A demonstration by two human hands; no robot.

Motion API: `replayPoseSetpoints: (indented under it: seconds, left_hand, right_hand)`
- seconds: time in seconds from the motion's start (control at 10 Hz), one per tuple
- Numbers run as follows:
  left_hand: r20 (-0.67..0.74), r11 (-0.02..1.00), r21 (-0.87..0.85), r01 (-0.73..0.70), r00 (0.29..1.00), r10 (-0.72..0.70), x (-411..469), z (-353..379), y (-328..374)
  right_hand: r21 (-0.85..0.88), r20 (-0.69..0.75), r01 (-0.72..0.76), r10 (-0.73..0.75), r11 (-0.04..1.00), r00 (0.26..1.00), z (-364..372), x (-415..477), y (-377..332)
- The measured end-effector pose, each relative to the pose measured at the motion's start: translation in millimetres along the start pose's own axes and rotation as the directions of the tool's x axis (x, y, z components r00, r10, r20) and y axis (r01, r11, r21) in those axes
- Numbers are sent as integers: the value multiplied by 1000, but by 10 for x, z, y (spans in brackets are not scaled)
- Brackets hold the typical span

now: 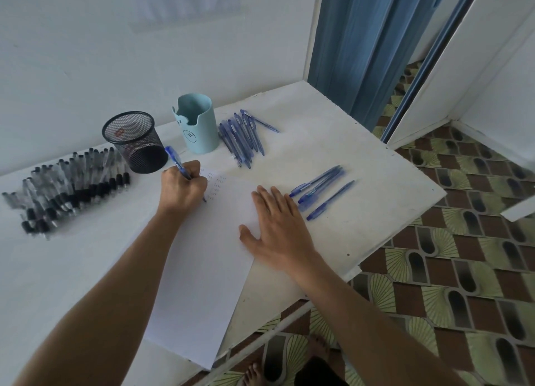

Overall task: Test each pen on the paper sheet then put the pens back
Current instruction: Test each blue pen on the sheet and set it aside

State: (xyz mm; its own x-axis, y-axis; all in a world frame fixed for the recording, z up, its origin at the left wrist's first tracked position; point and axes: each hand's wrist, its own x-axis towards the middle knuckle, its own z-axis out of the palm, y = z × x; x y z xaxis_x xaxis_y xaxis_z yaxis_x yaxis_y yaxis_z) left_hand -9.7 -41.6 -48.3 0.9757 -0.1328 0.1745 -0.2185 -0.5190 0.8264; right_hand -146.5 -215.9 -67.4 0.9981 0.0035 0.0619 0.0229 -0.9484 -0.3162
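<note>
White walls are closing in a corner behind a white table [370, 154], with a blue folding door [362, 47] standing to the right and a patterned tile floor [463, 270] showing below.

A large paper sheet [208, 270] is lying across the middle of the table, its near corner hanging over the edge. The left hand [183, 190] is gripping a blue pen [175, 162], its fingers [198, 183] curling tightly round the barrel, and the tip is touching the far part of the sheet beside several short rows of small written marks [215, 183]. The right hand [279, 226] is lying flat on the sheet's right edge, fingers [266, 200] straight and slightly spread, holding nothing.

Just right of that hand, a few blue pens [321, 189] are lying side by side on the bare table. Farther back, a bigger bunch of blue pens [243, 136] is resting beside a light blue holder [199, 125]. A black mesh cup [134, 142] is standing left of the holder, looking empty as far as the mesh shows. A heap of black-capped clear pens [66, 189] is spreading over the left end of the table. A bare foot [254, 374] is showing on the floor at the bottom edge.
</note>
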Motion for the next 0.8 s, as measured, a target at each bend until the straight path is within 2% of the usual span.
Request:
replayPoseSetpoints:
  seconds: [0.3, 0.6, 0.7, 0.8]
  left_hand:
    - [7, 999, 0, -46, 999, 46, 2, 10, -18]
    - [11, 999, -26, -23, 1000, 23, -40, 19, 29]
    - [-38, 1000, -24, -2, 999, 1, -38, 10, 20]
    - [-114, 987, -143, 75, 989, -92, -4, -32, 15]
  right_hand:
    - [0, -14, 0, 0, 1000, 1000, 22, 12, 6]
    - [6, 0, 0, 0, 1000, 1000, -6, 0, -12]
    - [7, 7, -1, 1, 1000, 1000, -9, -1, -10]
    - [9, 12, -2, 2, 1000, 1000, -2, 2, -12]
